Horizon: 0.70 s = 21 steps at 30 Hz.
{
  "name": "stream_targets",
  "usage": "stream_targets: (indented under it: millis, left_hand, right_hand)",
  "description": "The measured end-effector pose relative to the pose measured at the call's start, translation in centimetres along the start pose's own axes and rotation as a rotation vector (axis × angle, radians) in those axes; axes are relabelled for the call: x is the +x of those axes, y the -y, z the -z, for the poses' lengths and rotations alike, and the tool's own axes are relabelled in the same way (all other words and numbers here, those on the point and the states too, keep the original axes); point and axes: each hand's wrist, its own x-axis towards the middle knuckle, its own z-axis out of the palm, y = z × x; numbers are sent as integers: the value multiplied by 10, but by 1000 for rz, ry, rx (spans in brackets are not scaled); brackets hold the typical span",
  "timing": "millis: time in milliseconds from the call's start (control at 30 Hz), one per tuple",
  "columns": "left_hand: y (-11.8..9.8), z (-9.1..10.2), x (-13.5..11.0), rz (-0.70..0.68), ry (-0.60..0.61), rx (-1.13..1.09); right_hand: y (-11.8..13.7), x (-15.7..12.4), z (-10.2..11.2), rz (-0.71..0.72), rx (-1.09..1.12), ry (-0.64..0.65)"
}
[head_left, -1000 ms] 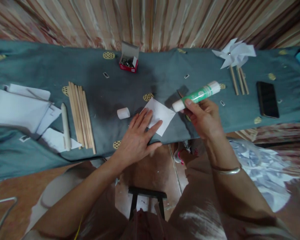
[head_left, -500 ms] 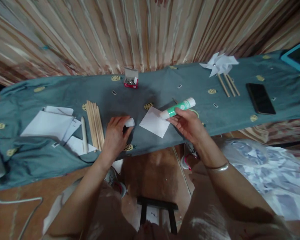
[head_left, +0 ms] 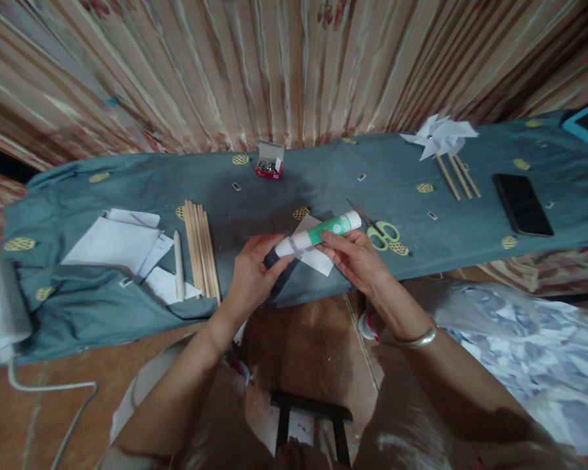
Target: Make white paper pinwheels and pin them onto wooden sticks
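My right hand (head_left: 355,258) is closed round a green and white glue stick (head_left: 330,228), held tilted above the cloth. At the glue stick's lower left end is its white cap (head_left: 285,247), pinched between the thumb and fingers of my left hand (head_left: 259,266). Cap and tube are in line, touching or nearly so. Beneath them a folded white paper square (head_left: 319,262) lies on the table, partly hidden by the glue stick. Scissors (head_left: 379,234) with green handles rest just beyond my right hand.
Wooden sticks (head_left: 200,251), a white pen-like tool (head_left: 178,266) and paper sheets (head_left: 112,245) lie left. An opened red box of small metal pieces (head_left: 269,162) stands behind. Paper pinwheels (head_left: 441,136) and a phone (head_left: 522,203) lie right. A plastic bag (head_left: 519,352) sits lower right.
My left hand has brought the cap rightward to the end of the glue stick. My right hand has shifted slightly left and down with the tube, and the scissors show more fully.
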Motion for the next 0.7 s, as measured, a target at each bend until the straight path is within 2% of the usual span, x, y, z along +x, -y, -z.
stream_targets:
  millis: [200,700]
  left_hand:
    - [-3,-1,-1,-9,15,0]
    - [-7,-2,-4,-94,-35,61]
  right_hand:
    - [0,-2,-3,-27,-4,-23]
    - [-6,-4,-8,-44,-14,19]
